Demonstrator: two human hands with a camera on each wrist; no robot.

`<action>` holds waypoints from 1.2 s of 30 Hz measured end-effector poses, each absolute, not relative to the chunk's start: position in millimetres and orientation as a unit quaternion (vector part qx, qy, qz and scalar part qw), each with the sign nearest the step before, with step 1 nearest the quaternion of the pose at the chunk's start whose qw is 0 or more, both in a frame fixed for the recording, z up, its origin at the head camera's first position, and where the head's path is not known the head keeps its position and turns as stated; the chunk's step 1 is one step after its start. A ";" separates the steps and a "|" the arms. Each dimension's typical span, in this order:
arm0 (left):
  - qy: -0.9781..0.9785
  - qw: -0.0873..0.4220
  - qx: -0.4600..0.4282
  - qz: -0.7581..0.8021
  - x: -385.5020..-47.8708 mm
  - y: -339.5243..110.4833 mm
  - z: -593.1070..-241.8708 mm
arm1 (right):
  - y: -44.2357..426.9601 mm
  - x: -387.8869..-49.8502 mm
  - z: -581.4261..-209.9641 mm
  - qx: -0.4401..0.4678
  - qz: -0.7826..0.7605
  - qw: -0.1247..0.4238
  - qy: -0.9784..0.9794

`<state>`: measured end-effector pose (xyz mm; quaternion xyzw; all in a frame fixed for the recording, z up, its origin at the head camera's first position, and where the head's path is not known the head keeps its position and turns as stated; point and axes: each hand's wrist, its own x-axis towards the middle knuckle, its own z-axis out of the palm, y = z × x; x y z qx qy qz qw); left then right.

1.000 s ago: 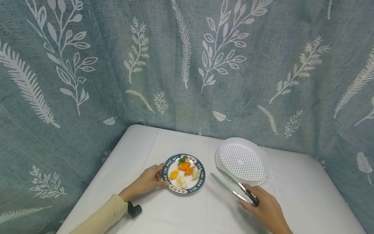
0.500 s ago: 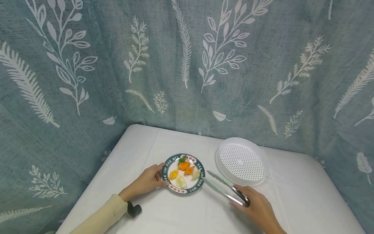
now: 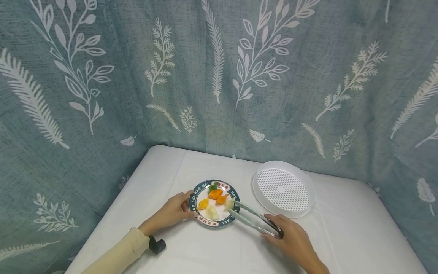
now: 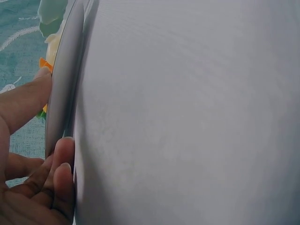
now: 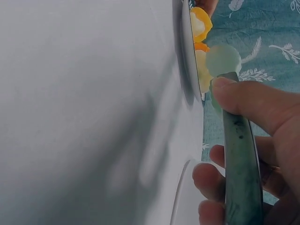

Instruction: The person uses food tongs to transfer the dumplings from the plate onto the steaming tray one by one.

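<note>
In the head view, the plate point(image 3: 205, 185) was set on the white table point(image 3: 191, 251), left of the strainer point(image 3: 282, 190). Its left edge was pinched by the left hand point(image 3: 178, 208), with the fingers bent. The tongs point(image 3: 253, 211) were gripped by the right hand point(image 3: 291, 236), and their parted tips were held over the plate's right edge, on either side of a pale dumpling point(image 3: 229, 205); whether it was touched could not be told. Another pale dumpling point(image 3: 211, 213), a yellow dumpling point(image 3: 203, 204), two orange dumplings point(image 3: 215, 194) and a green leaf point(image 3: 213, 187) were grouped farther left. A strip of cloth was left between plate and strainer, and a wider stretch in front of the plate. The table's far edge was met by the curtain point(image 3: 205, 76), near the strainer's back rim.

In the left wrist view, the plate was seen edge-on, its upper side touched by one finger while other fingers were tucked by the rim, close to the cloth.

In the right wrist view, the handle was pressed by the thumb, with the fingers curled on the other side. The strainer's edge was seen below, well apart from the plate.
</note>
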<state>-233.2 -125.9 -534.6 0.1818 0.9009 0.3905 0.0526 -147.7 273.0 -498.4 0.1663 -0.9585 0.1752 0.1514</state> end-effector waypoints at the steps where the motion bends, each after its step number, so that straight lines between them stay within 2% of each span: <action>1: 0.901 0.054 0.180 0.390 -233.2 -125.8 -534.8 | 271.8 -148.2 -497.8 0.164 0.174 0.146 -0.960; 14: 0.902 0.055 0.175 0.391 -233.6 -125.3 -535.9 | 249.1 -145.3 -486.9 0.112 0.178 0.114 -0.971; 28: 0.901 0.053 0.181 0.390 -235.2 -127.0 -540.2 | 224.0 -140.9 -483.9 0.080 0.138 0.103 -0.982; 36: 0.903 0.050 0.181 0.387 -235.1 -127.2 -539.4 | 222.8 -143.9 -483.3 0.102 0.103 0.130 -0.981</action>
